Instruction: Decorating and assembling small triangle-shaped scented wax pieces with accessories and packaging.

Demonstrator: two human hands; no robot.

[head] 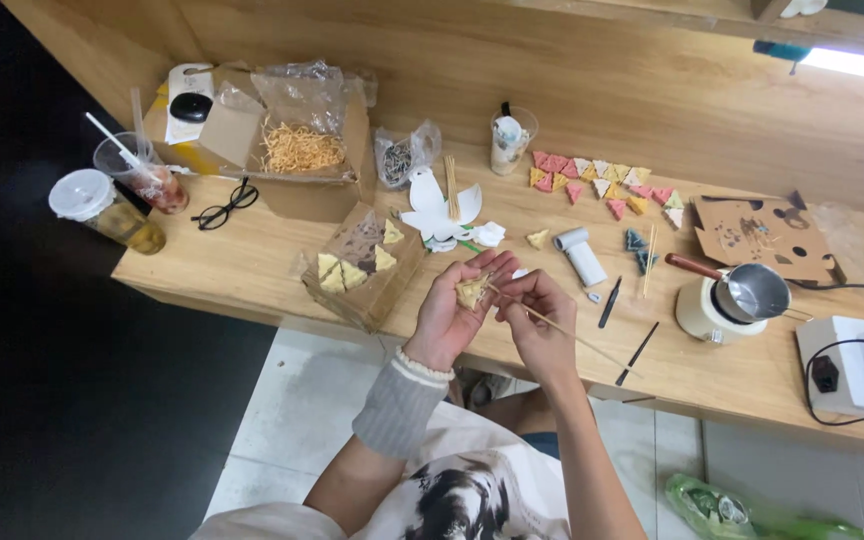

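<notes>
— While cupped around the small yellow folded piece (471, 291), just above the counter (252, 260) edge, left hand (449, 312) closed on it, fingers curled. Step in hand?

— Looks like skewering: thin wooden stick (559, 328) pinched in the right hand (542, 322), tip meeting the yellow piece, tail slanting down to the right.

— Next move?

— Probably a steady push along the stick's line, with the piece held firm and not crushed. Hard to tell whether already pierced.

— More pieces nearby?

— Yes: yellow triangles in the cardboard box (362, 262) just left, coloured triangles (602, 180) farther back, tweezers (609, 302) beside the right hand.
</notes>
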